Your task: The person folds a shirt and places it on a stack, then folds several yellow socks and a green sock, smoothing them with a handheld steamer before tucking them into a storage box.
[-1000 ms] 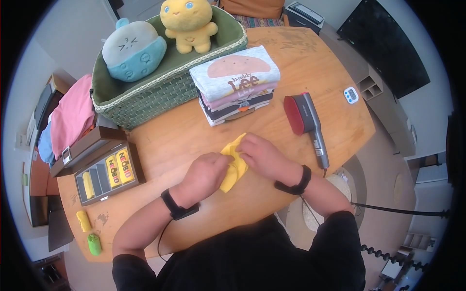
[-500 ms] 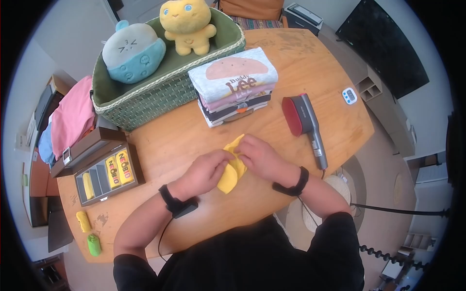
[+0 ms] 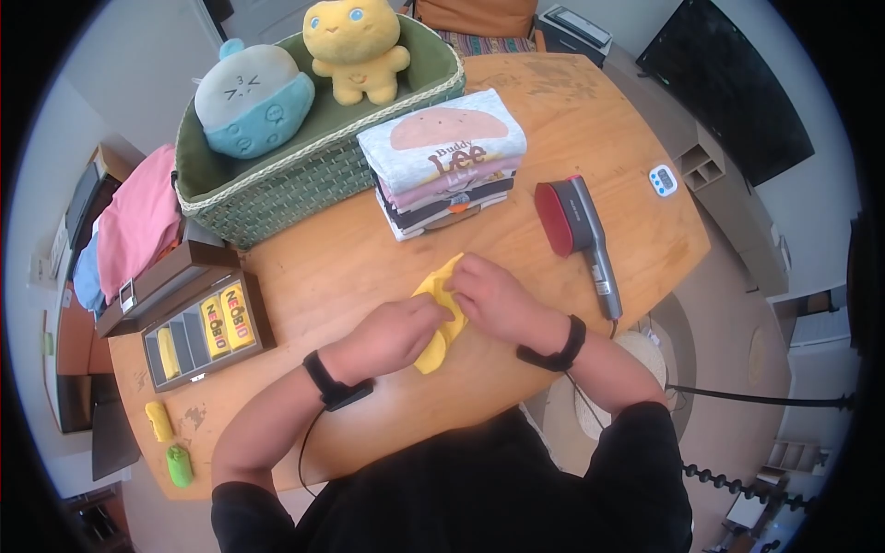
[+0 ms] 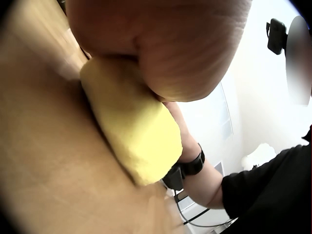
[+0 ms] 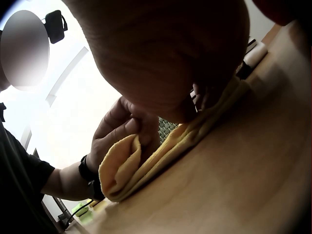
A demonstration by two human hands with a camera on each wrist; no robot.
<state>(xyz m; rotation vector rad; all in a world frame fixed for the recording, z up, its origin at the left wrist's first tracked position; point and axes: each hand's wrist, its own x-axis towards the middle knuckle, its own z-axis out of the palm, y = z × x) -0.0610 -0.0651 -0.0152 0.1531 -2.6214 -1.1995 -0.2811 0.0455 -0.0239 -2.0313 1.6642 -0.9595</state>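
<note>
Pretty close-up shot: the left hand [image 4: 161, 44] filled the top of the frame, pressing down on a rolled yellow cloth [image 4: 131, 131] that lay on the wooden bench [image 4: 48, 165]. Behind the cloth, the other forearm with a black wrist strap [image 4: 187, 168] showed, plus a black sleeve [image 4: 268, 190].

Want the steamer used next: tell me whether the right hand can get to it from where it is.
Probably yes: the steamer lies on bare table beyond the right hand, nothing between, though that hand grips the yellow cloth.
</note>
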